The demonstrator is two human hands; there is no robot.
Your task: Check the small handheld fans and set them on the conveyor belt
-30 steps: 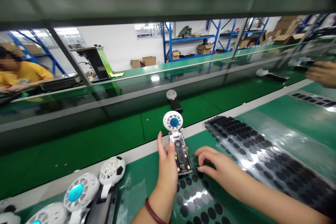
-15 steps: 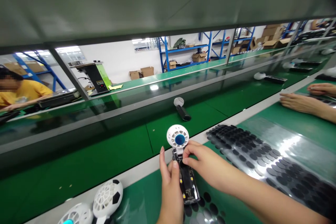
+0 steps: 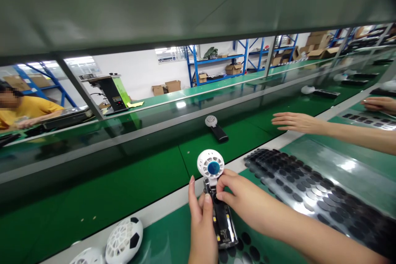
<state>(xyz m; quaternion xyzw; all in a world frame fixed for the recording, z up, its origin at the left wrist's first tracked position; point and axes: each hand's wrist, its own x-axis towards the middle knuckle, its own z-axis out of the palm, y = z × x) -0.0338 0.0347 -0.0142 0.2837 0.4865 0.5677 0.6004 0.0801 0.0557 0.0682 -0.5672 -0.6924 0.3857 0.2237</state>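
Observation:
My left hand (image 3: 202, 225) is closed around the side of a handheld fan (image 3: 225, 225), its thumb on the dark handle. The white round head with a blue centre points up and away from me, and small yellow parts show on the handle's glossy dark face. At the neck, just below the head, my right hand (image 3: 238, 192) pinches with thumb and forefinger against the handle. Whatever lies between those fingertips is hidden. Black round stickers (image 3: 246, 238) on a sheet lie under the handle.
Sheets of black round stickers (image 3: 287, 175) cover the bench to the right. White fans with football-pattern casing (image 3: 125, 239) lie at lower left. Beyond runs a green conveyor belt (image 3: 148, 173) carrying another fan (image 3: 219, 133). A co-worker's hand (image 3: 297, 123) reaches over the belt from the right.
The co-worker's hand has reached left and out over the belt. The belt's seam and the fan on it have shifted slightly right. My hands keep nearly the same hold.

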